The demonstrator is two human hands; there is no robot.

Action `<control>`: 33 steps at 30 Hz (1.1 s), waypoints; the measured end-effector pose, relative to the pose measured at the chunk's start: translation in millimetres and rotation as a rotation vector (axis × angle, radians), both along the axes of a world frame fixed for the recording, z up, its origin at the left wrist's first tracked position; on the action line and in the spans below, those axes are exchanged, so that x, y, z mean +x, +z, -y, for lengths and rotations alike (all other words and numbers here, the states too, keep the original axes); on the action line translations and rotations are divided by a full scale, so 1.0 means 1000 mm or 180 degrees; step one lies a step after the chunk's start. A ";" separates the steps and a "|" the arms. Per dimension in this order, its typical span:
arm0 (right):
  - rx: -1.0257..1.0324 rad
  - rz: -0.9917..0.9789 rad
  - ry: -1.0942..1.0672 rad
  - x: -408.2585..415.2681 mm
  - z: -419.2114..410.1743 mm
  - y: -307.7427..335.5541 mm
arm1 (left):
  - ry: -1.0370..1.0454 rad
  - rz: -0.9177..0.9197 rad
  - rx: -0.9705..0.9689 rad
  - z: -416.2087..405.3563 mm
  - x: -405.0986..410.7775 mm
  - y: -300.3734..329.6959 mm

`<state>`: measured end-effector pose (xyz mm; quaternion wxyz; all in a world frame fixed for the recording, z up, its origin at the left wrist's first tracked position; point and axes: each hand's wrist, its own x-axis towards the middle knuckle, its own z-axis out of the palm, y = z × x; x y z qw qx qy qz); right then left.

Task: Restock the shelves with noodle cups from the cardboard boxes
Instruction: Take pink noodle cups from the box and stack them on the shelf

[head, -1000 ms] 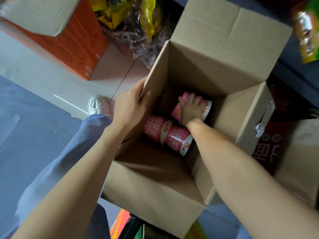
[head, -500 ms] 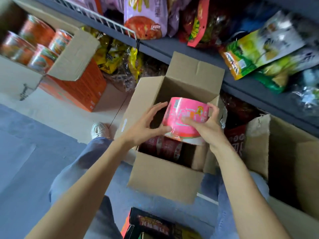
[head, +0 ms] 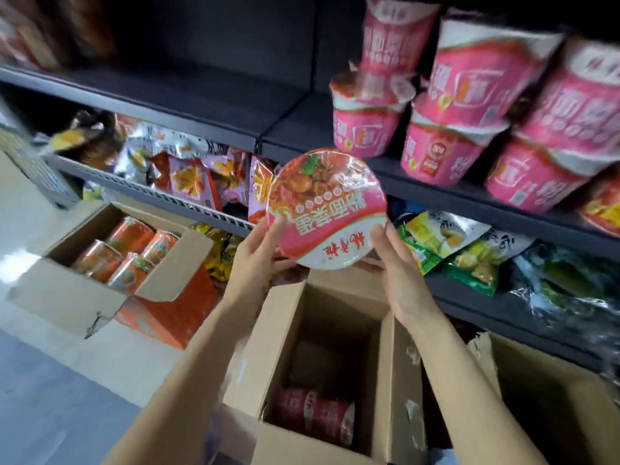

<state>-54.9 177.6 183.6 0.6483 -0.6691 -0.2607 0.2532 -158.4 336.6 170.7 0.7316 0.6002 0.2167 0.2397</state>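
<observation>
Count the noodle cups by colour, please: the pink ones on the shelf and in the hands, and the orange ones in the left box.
Pink cups on the shelf: 6
Held pink cup, gripped by left hand and right hand: 1
Orange cups in the left box: 4
Total: 11

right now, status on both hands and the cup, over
Left hand and right hand both grip pink noodle cup, lid toward camera. Held above open box, below pink stacks. Path clear.
</observation>
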 end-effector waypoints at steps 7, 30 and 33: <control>0.0416 0.0436 0.0168 0.052 -0.030 0.071 | 0.0041 0.0231 0.0296 -0.032 0.053 0.080; -0.1283 0.3214 -0.0854 0.137 -0.090 0.077 | -0.0453 -0.0360 0.2040 -0.064 0.200 0.120; -0.0970 0.3385 -0.0889 0.125 -0.072 0.051 | 0.0134 -0.0250 0.3008 -0.059 0.187 0.102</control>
